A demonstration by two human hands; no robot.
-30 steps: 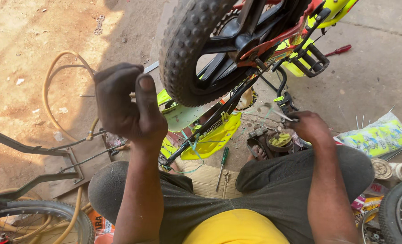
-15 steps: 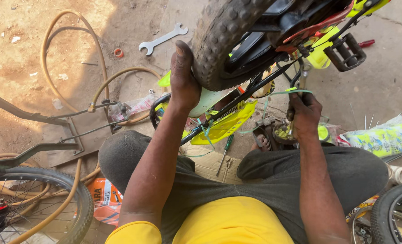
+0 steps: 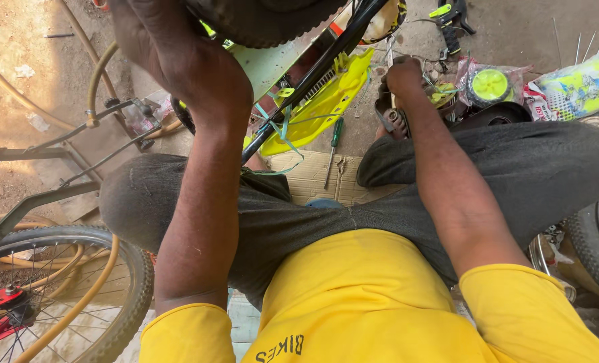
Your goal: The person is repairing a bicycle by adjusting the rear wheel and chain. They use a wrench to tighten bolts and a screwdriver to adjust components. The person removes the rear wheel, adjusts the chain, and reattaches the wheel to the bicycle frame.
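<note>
My left hand (image 3: 178, 57) is pressed against the left side of a knobby black tyre (image 3: 266, 20) of a small upturned bicycle at the top of the view, its fingers wrapped onto the tread. My right hand (image 3: 404, 75) is curled into a fist low beside the black frame tube (image 3: 319, 74). It is closed around a thin metal tool whose tip shows above the knuckles. A yellow chain guard (image 3: 316, 111) with green ties hangs between both arms. I sit with grey trousers and a yellow shirt.
A green-handled screwdriver (image 3: 333, 142) lies on cardboard (image 3: 313, 178) between my knees. A spoked wheel (image 3: 77, 289) and a tan hose (image 3: 101, 81) are at left, and a metal rack (image 3: 57, 144) lies there too. Yellow-green packets (image 3: 575, 87) and another tyre (image 3: 598, 245) are at right.
The view has tipped down and closer. My left hand went from raised in the air onto the tyre. My right hand stayed low by the frame.
</note>
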